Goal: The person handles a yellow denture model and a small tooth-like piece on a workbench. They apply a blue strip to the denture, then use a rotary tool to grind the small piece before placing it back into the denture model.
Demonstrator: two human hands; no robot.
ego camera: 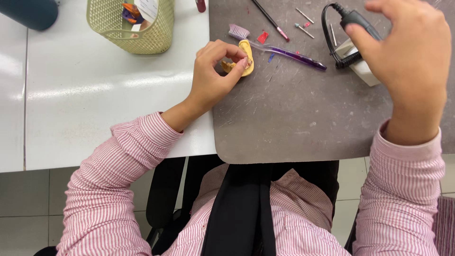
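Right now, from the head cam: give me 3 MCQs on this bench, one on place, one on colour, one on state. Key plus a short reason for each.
1. Where does the mesh basket stand?
A. on the white table, left of the grey mat
B. on the grey mat
C. on the floor

2. What colour is the toothbrush handle?
A. green
B. translucent purple
C. orange

3. What is the left hand doing?
A. lying flat and empty
B. pinching the yellow dental cast at the mat's edge
C. holding the black handpiece

Key:
1 A: the basket sits on the white table, clear of the grey mat.
2 B: the handle is see-through purple, with the bristle head toward the cast.
3 B: its fingertips close on the yellow dental cast; the black handpiece is by the right hand.
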